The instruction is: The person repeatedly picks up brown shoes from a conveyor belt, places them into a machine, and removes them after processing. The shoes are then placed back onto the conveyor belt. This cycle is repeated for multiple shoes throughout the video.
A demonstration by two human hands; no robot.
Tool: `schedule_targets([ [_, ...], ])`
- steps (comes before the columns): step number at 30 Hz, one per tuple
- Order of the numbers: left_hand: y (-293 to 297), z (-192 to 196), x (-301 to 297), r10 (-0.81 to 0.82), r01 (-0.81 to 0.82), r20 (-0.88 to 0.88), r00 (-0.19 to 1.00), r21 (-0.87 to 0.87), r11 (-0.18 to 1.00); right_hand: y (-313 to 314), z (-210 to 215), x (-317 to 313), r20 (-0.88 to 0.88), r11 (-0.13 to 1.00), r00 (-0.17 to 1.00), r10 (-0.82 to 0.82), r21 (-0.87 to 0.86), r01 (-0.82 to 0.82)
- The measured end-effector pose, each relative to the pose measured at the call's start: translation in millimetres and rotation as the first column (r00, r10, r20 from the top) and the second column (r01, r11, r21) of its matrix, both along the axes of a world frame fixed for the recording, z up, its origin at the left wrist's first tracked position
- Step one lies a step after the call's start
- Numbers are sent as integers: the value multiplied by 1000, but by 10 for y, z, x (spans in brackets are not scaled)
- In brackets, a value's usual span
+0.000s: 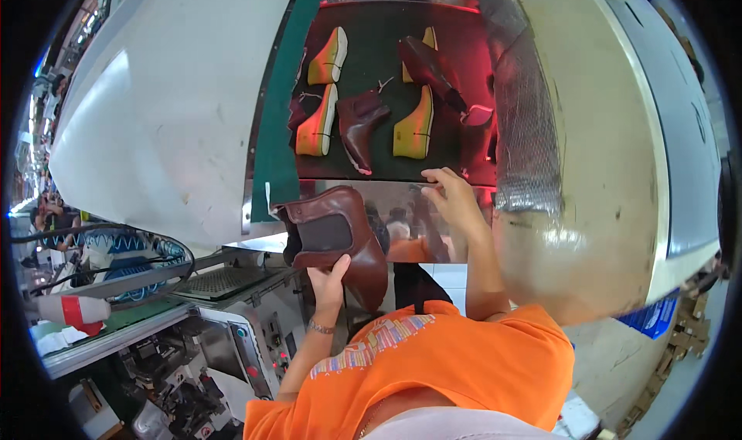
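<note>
My left hand (328, 285) is closed on a brown leather ankle boot (367, 243) with a dark elastic side panel, held in front of the metal front edge (440, 222) of a machine opening. My right hand (454, 200) reaches to that same edge, fingers apart and holding nothing. Just beyond it, on a dark belt (379, 54), lie several yellow wedge soles with pale rims, one of them a sole (414, 127) nearest my right hand. Another brown boot upper (360, 127) lies between the soles. A second brown upper (429, 65) partly covers a sole farther back.
A green flap (274, 131) hangs at the opening's left, a grey woven curtain (529, 115) at its right. Large pale housings (174, 92) flank both sides. A machine with a control panel (255, 347) stands at lower left, beside a white and red cone-shaped item (73, 310).
</note>
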State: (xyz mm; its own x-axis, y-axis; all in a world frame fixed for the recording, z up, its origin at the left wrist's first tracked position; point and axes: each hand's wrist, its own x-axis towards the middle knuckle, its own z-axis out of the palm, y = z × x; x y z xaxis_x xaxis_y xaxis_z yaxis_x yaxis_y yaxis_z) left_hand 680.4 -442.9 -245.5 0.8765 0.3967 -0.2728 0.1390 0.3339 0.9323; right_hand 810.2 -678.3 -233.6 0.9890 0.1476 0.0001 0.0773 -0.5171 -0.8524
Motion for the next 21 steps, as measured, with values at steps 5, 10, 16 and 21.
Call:
schedule_targets([
  [5, -235, 151, 595, 26, -26, -28, 999, 11, 1000, -215, -229, 755, -17, 999, 999, -35, -17, 34],
  [10, -225, 123, 1005, 5, 3, -103, 995, 78, 997, -236, -463, 1405, -8, 997, 998, -68, -39, 68],
  [16, -307, 120, 1410, 44, -42, -68, 997, 28, 999, -326, -686, 2165, 311, 902, 865, -393, -54, 429],
  [21, -332, 36, 1582, 18, -10, -125, 992, 64, 998, -587, -1170, 2510, -37, 785, 843, -537, -387, 483],
])
